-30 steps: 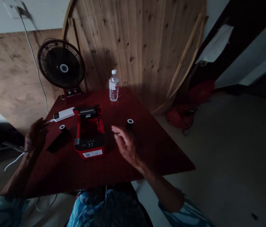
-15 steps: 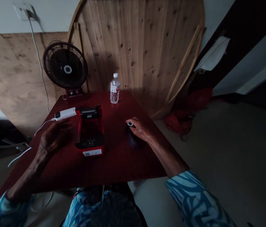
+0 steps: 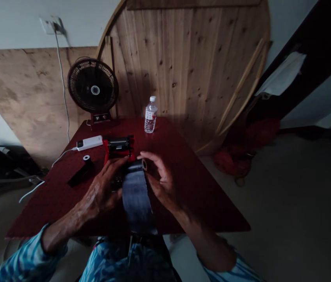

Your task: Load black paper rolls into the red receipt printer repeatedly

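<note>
A roll of dark, shiny ribbon [image 3: 136, 166] is held level between my two hands, just over a red and black label printer [image 3: 118, 144]. A loose length of ribbon [image 3: 137, 199] hangs from it toward me. My left hand [image 3: 103, 186] grips the roll's left end and hides much of the printer's front. My right hand [image 3: 162, 182] curves about the other end, index finger above and thumb below, with the pale core showing between them. Left of the printer lies a small white-cored roll [image 3: 86, 158] with a dark strip [image 3: 78, 174] trailing from it.
The red table [image 3: 194, 203] also carries a water bottle [image 3: 150, 115], a dark fan [image 3: 94, 90] and a white device [image 3: 89, 143] with a cable. Behind it leans a round wooden tabletop [image 3: 183, 70]. A red bag [image 3: 234, 160] lies on the floor at right.
My right hand has brought the ribbon roll from the table's right side over to the printer. My left hand has moved right onto the roll, uncovering the small white-cored roll.
</note>
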Demonstrator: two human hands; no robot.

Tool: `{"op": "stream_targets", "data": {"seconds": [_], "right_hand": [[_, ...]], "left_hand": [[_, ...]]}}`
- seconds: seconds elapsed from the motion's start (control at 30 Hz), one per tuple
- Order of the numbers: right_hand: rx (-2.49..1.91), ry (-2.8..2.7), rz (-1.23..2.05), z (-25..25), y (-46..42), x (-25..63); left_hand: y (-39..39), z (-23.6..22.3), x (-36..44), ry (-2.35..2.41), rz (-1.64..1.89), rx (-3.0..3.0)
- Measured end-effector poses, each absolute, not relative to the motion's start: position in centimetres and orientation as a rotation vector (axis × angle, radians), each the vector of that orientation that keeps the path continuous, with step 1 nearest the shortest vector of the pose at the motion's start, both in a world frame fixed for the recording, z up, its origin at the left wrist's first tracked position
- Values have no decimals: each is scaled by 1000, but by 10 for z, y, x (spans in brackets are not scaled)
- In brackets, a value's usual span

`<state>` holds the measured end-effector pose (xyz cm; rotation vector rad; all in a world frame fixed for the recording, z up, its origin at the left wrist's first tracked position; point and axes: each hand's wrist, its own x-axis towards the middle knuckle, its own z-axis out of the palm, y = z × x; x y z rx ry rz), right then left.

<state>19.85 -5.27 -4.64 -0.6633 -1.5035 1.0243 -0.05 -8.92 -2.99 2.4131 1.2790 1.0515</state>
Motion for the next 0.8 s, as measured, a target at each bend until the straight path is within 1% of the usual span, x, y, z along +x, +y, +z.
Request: {"op": "stream_targets", "data": {"seconds": [0.07,0.2,0.33,0.43,0.53,0.7,0.8], "right_hand": [[-622,-1498,1046,-52,-54,190],[-592,-1579,1058,-63,-56,183],[-590,-1735,943,-65,-52,191],[-679,-1670,835,-70,-31,209],[-853,-1500,726,-95,-1,229],[-976,-1472,617,-155,34,243],[-975,-1506,580,-173,38,244]], "left_hand": [[-89,-29,-8,1313,1087,2405],[-88,-26,-24,1312,1008,2352],[-81,-21,-43,1283,901,2324],[-68,-17,-56,1335,960,2333],[-49,-13,-58,1422,968,2386],[-19,-14,-48,1503,679,2416],[-8,-16,-46,1509,540,2441]]}}
